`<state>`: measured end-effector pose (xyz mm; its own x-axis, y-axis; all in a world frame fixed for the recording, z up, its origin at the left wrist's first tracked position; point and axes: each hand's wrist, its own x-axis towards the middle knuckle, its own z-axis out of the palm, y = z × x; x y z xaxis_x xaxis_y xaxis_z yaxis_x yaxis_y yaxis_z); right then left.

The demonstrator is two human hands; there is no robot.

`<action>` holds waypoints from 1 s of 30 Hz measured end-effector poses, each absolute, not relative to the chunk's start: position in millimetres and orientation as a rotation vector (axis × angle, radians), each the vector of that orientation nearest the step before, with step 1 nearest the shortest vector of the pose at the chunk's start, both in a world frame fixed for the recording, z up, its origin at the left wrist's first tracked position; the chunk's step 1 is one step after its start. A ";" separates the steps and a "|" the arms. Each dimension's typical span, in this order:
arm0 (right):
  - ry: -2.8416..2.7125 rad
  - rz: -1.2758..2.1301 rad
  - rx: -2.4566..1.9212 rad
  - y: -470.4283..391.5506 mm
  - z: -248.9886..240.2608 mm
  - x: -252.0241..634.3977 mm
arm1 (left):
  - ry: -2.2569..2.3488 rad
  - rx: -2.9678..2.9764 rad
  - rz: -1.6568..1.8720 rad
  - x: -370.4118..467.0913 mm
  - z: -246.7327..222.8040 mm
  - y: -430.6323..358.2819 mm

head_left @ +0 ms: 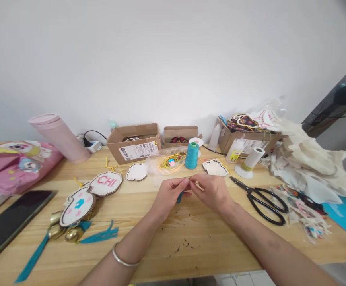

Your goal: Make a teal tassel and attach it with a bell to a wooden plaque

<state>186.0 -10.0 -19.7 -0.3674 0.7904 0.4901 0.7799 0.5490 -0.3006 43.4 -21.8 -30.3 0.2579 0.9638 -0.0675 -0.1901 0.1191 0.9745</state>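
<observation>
Pink "CHI" on the patch (105,183) at left — here's the left hand (170,195), forearm angled inward, pinching a teal piece (179,197) before the spool (191,156) — and the right hand (211,191) meets it, fingertips together, anything between them too small to tell.

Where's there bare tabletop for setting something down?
Two patches of pale wooden tabletop look bare: between the white cloud-shaped CHI badge and the left hand, and from the black-handled metal scissors to the near edge, beside the right forearm. Dark scraps speckle the middle front. Crowded: the back, with brown cardboard boxes; far right, with cream fabric.
</observation>
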 end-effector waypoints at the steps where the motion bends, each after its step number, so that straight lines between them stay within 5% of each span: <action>1: -2.217 0.024 -1.268 -10.2 -19.4 186.2 | 0.916 1.091 1.048 43.5 -30.9 -21.7; 18: -2.279 -0.195 -1.072 -11.8 -25.3 186.3 | 0.826 0.774 1.131 40.9 -32.1 -17.5; 30: -1.665 0.968 -1.004 1.0 -19.3 188.8 | 0.835 0.973 1.048 41.6 -24.4 -22.4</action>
